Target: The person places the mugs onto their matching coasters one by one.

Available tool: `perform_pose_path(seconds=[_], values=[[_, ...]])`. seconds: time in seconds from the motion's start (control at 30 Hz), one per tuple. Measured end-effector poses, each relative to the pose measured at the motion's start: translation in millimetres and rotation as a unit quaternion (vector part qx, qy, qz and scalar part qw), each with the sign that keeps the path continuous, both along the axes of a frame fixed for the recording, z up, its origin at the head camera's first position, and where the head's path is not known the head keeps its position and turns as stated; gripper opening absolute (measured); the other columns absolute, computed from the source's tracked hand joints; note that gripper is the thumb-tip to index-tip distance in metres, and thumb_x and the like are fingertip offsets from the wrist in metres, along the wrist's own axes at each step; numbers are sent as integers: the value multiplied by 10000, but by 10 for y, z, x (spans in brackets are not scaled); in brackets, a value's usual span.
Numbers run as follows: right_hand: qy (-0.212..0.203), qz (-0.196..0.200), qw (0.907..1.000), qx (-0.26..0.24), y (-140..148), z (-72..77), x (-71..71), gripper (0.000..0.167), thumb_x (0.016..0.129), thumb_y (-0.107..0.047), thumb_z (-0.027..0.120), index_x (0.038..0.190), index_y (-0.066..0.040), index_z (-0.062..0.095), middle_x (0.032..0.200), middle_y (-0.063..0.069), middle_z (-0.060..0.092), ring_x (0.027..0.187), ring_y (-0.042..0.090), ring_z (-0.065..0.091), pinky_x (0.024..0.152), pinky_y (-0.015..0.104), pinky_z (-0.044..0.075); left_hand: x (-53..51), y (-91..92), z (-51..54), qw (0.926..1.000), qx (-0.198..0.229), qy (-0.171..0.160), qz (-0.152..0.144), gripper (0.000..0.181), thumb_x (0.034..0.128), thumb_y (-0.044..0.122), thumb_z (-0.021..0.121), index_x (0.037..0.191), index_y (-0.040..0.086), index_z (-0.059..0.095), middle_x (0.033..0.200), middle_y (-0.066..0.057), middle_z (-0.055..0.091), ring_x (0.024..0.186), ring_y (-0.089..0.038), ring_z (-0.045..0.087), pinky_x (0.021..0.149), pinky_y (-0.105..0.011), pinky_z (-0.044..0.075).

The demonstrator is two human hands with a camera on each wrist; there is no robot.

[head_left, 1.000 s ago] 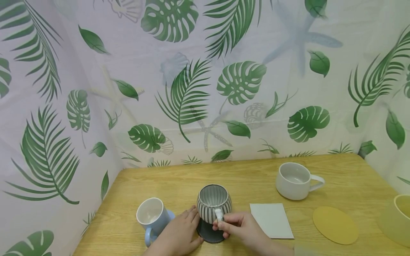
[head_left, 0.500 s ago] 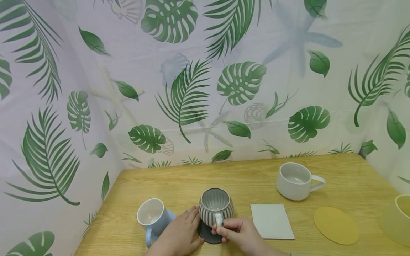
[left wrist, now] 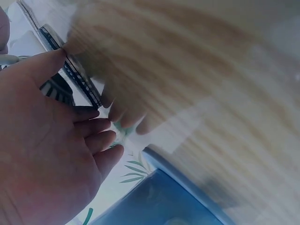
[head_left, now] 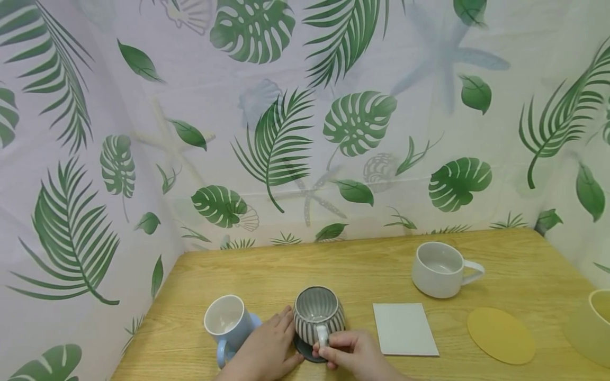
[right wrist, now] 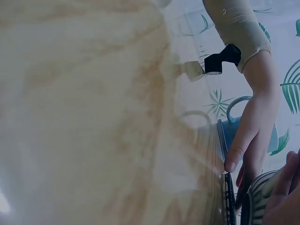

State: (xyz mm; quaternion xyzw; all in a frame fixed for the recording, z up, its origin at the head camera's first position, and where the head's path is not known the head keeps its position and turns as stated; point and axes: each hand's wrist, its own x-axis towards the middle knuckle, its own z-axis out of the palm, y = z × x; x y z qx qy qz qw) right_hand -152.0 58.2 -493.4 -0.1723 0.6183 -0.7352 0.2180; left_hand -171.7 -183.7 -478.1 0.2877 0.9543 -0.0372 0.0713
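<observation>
Head view shows the striped mug (head_left: pixel 314 317), grey inside, over the black coaster (head_left: pixel 304 351), whose near left part shows past its base; whether the base touches the coaster cannot be told. Its handle (head_left: pixel 322 334) points toward the person, and the right hand (head_left: pixel 352 353) pinches it between thumb and fingers. Close on the other side, the left hand (head_left: pixel 269 343) lies flat with its fingers outstretched, its thumb touching the edge of the black coaster and its fingertips just beside the striped mug.

Left of that hand stands a blue mug (head_left: pixel 234 329) with a pale inside, a blue coaster (head_left: pixel 256 320) showing at its base. Right of the right hand lies a white square coaster (head_left: pixel 406 329), then a yellow round coaster (head_left: pixel 500 336). Behind these two stands a white mug (head_left: pixel 436 275), handle to the right. A yellow mug (head_left: pixel 588 328) is cut by the right edge of the view. All are on the wood-grained bench (head_left: pixel 267 270), with leaf-printed cloth (head_left: pixel 310 148) behind it. In the right wrist view, a pale sleeve (right wrist: pixel 239 28) covers the left forearm.
</observation>
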Motion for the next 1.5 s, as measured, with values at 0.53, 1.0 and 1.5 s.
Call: perform_pose_path(seconds=[0.53, 1.0, 1.5], values=[[9, 346, 9994, -15, -42, -99, 70, 408, 983, -144, 769, 1131, 229, 698, 1066, 87, 819, 806, -25, 672, 718, 125, 572, 19, -12, -7, 9993, 320, 161, 42, 828, 1025, 572, 598, 1591, -13, 447, 1686, -196, 409, 1525, -376, 471, 1195, -501, 489], [-249, 393, 9976, 509, -126, -52, 111, 328, 994, -140, 750, 1151, 148, 750, 1133, 157, 809, 888, -1, 685, 777, 127, 584, 8, -17, -49, 9986, 508, 60, 139, 870, 988, 570, 634, 1602, -12, 429, 1691, -197, 401, 1537, -372, 456, 1215, -493, 467], [-384, 593, 9961, 529, -105, -61, 87, 343, 1015, -171, 722, 1186, 126, 746, 1169, 119, 803, 934, 17, 668, 784, 137, 579, -3, -12, -15, 9984, 557, -51, 82, 880, 973, 550, 657, 1601, -20, 423, 1686, -204, 406, 1560, -368, 422, 1236, -486, 443]])
